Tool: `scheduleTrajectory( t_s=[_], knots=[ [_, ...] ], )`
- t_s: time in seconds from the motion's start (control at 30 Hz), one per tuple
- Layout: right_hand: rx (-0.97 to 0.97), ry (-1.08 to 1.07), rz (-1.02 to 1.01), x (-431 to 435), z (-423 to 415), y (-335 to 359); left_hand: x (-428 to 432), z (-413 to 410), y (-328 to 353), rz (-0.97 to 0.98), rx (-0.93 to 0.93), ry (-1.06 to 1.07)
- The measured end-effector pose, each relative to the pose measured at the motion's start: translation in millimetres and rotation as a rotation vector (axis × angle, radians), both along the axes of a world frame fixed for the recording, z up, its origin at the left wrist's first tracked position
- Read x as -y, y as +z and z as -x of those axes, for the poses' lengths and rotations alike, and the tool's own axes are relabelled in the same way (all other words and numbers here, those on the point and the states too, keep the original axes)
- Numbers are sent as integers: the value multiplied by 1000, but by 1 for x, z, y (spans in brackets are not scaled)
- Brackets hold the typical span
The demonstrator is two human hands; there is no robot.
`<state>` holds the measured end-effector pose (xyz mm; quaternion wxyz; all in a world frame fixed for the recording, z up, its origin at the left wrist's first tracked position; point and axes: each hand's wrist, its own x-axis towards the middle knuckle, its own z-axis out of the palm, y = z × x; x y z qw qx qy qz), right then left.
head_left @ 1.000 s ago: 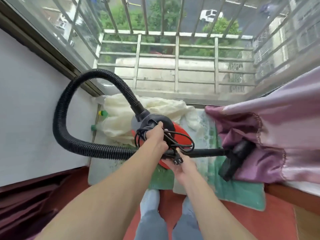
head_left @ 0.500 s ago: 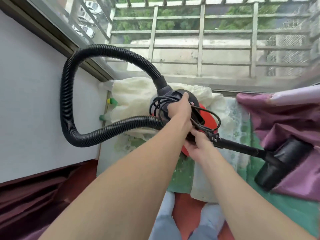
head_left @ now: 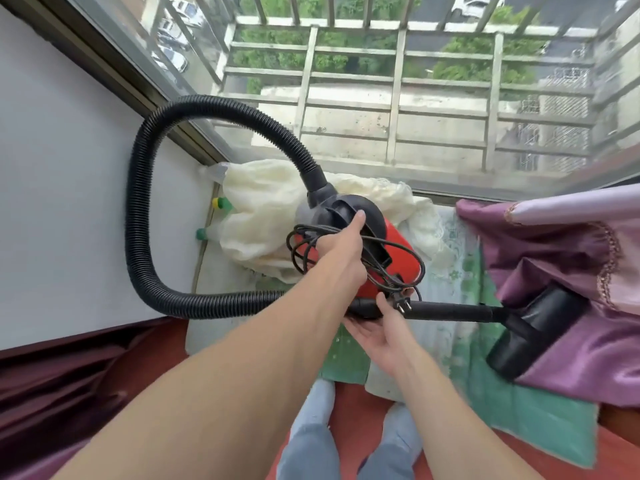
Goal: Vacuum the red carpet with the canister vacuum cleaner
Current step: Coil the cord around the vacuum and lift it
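**Two hands on a red canister vacuum at a barred window**

View from head cam, looking down. The left hand (head_left: 341, 245) is clamped round the black carry handle on top of the canister vacuum (head_left: 393, 252), w/ loops of the power cord (head_left: 412, 261) caught in the same grip. The right hand (head_left: 379, 336) lies palm up, fingers fairly straight. It cradles the hose cuff from below, where the wand (head_left: 450, 311) starts, and its thumb sits just beside the loose plug (head_left: 401, 303).

The vacuum is in front of the person, above a heap of cream fabric (head_left: 270, 209) and a patterned cloth (head_left: 450, 237) by the window. Can't tell whether it rests there or hangs from the handle. The ribbed black hose (head_left: 142, 216) arcs wide to the left and back. The floor nozzle (head_left: 533, 336) lies to the right against a purple curtain (head_left: 571, 271). The red carpet (head_left: 349, 403) shows low in frame, between the person's legs. Vacuuming looks not yet begun, since the plug is loose.

Handling, as a judgement: the canister is prob. a rigid plastic shell w/ a motor inside, so moderately heavy. The top handle is the right place to lift it. The hose is springy and will tug sideways, so steady it at the stiff cuff, not mid-hose. The wand is stiff; hold it near its upper end. The cord is limp and snags easily, so free it first.
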<state>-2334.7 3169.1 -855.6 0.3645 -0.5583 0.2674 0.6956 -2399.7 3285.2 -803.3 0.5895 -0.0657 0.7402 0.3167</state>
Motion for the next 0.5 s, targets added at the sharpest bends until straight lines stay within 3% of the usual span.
scheduleTrajectory(
  t_s=[0.13,0.3,0.5],
  knots=[
    [42,-50,56,20,17,9,24,10,16,63,43,-39],
    [81,163,40,40,48,-21,51,31,6,163,123,-129],
    [153,258,26,44,56,-69,60,55,-37,170,108,-181]
  ],
)
